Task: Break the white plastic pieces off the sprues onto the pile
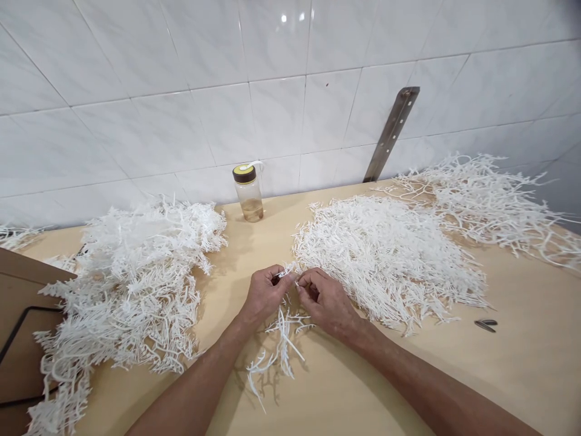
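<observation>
the left hand holds a small white branched piece between its thumb and forefinger, which are narrow. the fingers of the right hand are also narrow, and they pinch the right end of this piece. it is above the middle of the bench, between two large piles. under the hands lie a few loose white branches. the left pile reaches a brown box at the left edge. the right pile is just beside the right hand; behind it, a thinner pile spreads toward the back right corner. a bottle with some liquid stands near the back edge.
</observation>
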A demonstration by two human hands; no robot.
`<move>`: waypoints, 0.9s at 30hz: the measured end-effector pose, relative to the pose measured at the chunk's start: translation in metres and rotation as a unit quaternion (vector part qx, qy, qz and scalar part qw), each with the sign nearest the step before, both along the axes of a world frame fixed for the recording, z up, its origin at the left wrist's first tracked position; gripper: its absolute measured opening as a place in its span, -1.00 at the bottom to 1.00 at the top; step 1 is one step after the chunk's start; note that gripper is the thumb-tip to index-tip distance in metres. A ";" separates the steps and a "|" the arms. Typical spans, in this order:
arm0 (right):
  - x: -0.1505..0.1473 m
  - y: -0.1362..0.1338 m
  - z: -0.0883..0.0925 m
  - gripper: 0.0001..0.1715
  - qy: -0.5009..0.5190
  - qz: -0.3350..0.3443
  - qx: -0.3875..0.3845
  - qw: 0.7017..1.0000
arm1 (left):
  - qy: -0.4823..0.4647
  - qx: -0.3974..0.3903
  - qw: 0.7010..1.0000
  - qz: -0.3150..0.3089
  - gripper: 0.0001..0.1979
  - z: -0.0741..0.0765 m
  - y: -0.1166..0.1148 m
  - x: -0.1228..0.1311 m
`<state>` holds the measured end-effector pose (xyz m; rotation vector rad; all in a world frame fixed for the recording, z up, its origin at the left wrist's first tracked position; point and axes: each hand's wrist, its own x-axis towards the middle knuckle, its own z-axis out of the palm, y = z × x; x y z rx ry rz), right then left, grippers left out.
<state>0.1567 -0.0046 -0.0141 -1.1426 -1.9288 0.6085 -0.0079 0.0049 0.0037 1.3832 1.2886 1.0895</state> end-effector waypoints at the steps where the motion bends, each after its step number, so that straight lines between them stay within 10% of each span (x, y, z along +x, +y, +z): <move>1: 0.000 0.001 0.001 -0.88 -0.005 -0.001 -0.003 1.000 | -0.001 0.003 1.000 0.006 -0.54 0.001 -0.001 0.000; 8: 0.006 0.010 -0.001 -0.88 0.017 -0.090 -0.035 0.995 | -0.029 -0.003 0.999 -0.037 -0.56 0.003 -0.007 0.002; 27: 0.009 0.003 -0.001 -0.67 0.135 -0.052 -0.079 0.986 | -0.040 -0.034 0.996 -0.068 -0.53 0.004 -0.006 0.004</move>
